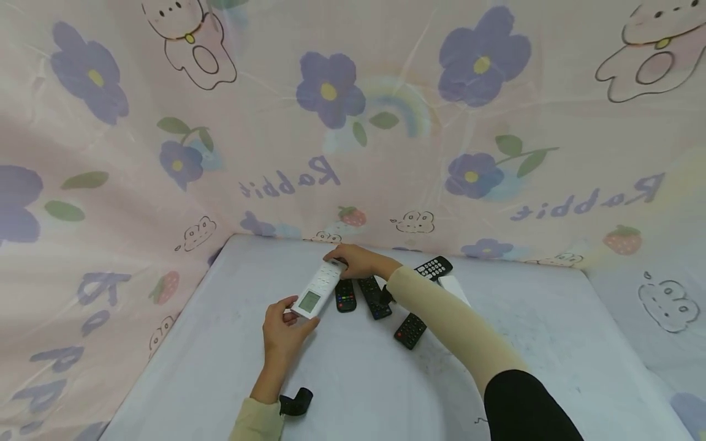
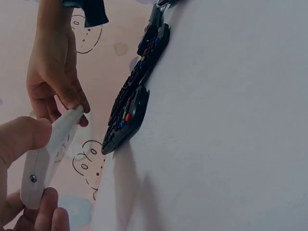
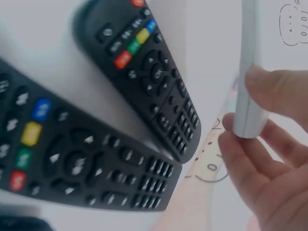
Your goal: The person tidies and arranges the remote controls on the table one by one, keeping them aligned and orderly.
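Both hands hold a white remote control (image 1: pixel 318 288) with a small grey display, raised above the table. My left hand (image 1: pixel 280 335) grips the near end, beside the display, between thumb and fingers. On the far end, the thumb and fingers of my right hand (image 1: pixel 358 261) pinch the casing. In the left wrist view the white remote (image 2: pixel 41 161) is seen edge-on; the right wrist view shows its slim side too. Just right of it lie a short black remote (image 1: pixel 345 296) and a longer black remote (image 1: pixel 375 298), both with coloured buttons.
Another black remote (image 1: pixel 410 331) lies nearer, and one with pale buttons (image 1: pixel 433 268) lies farther back, partly behind the right forearm. A white object (image 1: pixel 454 289), mostly hidden by that arm, lies beside them. Patterned cloth (image 1: pixel 386 202) hangs around the white table (image 1: pixel 551 343).
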A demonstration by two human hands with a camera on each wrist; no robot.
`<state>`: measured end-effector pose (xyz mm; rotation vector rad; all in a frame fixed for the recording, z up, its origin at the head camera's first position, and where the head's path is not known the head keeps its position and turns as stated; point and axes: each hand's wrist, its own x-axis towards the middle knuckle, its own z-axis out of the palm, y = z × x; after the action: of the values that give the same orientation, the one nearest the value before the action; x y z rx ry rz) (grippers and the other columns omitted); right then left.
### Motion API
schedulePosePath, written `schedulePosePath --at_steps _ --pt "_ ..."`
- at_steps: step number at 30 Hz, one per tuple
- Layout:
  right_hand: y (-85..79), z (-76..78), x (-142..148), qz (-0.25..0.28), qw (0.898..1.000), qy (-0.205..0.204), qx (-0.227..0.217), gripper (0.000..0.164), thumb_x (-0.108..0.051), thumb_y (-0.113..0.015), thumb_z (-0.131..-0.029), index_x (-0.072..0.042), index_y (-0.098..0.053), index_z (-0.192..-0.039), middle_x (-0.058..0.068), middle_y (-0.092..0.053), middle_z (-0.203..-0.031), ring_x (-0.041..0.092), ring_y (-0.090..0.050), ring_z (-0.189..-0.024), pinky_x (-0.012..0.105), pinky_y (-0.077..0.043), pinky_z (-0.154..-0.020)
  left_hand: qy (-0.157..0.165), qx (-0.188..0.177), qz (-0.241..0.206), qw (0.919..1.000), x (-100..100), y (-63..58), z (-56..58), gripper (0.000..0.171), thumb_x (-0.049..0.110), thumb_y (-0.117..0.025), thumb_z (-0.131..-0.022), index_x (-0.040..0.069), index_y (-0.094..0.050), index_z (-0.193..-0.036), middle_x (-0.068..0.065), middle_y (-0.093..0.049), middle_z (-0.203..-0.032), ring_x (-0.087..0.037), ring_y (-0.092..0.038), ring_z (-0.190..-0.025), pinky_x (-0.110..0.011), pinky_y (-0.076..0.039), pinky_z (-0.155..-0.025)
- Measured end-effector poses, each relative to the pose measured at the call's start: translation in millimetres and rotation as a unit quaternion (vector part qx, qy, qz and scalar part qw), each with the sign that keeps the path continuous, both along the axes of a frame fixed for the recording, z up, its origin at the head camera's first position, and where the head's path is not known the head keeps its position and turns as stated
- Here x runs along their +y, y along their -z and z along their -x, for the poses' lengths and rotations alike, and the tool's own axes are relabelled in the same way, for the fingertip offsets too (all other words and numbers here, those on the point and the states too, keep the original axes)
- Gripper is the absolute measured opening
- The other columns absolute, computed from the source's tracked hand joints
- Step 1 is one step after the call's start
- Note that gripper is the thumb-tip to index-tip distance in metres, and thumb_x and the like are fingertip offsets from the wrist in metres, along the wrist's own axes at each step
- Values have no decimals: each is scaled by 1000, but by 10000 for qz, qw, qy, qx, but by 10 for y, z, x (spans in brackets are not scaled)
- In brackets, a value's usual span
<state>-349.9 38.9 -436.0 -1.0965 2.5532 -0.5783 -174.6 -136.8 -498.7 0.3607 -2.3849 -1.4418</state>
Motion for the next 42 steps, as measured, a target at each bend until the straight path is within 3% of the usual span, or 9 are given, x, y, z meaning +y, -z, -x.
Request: schedulePosePath --at_steps 5,11,16,20,30,36,42 --pt "4 -47 155 35 9998 198 -33 56 -8 -72 -84 -17 -54 -137 5 -56 -128 14 -53 -100 28 -49 -88 216 170 -77 9996 -8 -23 24 62 11 -87 -67 4 -62 -122 -12 -55 -111 -22 -59 -91 -37 -56 -83" --pt "17 -85 279 289 9995 159 -36 58 -14 -74 -84 -15 -53 -138 5 -54 -138 16 -57 -107 29 -51 -90 412 149 -117 9990 -87 -66 44 60 10 -86 -68 5 -63 -123 -12 -55 -115 -23 -61 -95 -35 -55 -86" --pt "-14 -129 316 767 9960 206 -410 60 -11 -75 -83 -9 -52 -138 9 -53 -136 20 -62 -107 25 -54 -86 551 91 -70 9984 -205 -111 79 61 9 -86 -68 8 -63 -124 -12 -56 -116 -26 -63 -97 -41 -54 -88" --pt "-59 -176 386 997 9922 378 -649 61 -10 -77 -81 -8 -53 -136 9 -53 -129 19 -63 -101 22 -54 -83 880 -86 -103 9960 -274 -161 118 62 10 -85 -69 10 -61 -126 -11 -58 -116 -26 -63 -99 -41 -54 -90" --pt "-16 -303 634 1341 9815 465 -1286 62 -9 -78 -80 -7 -51 -135 11 -61 -117 17 -66 -91 28 -56 -79 1836 -416 -113 9821 -435 -205 246 61 12 -83 -72 14 -61 -128 -10 -60 -112 -21 -61 -100 -29 -53 -89" --pt "52 -399 719 1677 9762 376 -1322 60 -10 -80 -78 -11 -54 -132 14 -61 -113 15 -64 -84 27 -56 -74 2301 -462 -153 9719 -526 -205 316 64 9 -82 -73 11 -58 -131 -12 -57 -121 -22 -60 -102 -33 -53 -90" --pt "61 -475 761 1938 9702 452 -1384 57 -6 -79 -77 -11 -56 -129 16 -64 -106 14 -64 -79 26 -55 -69 2530 -499 -381 9654 -584 -212 422 65 7 -81 -74 6 -55 -134 -18 -59 -120 -22 -62 -101 -25 -54 -86"
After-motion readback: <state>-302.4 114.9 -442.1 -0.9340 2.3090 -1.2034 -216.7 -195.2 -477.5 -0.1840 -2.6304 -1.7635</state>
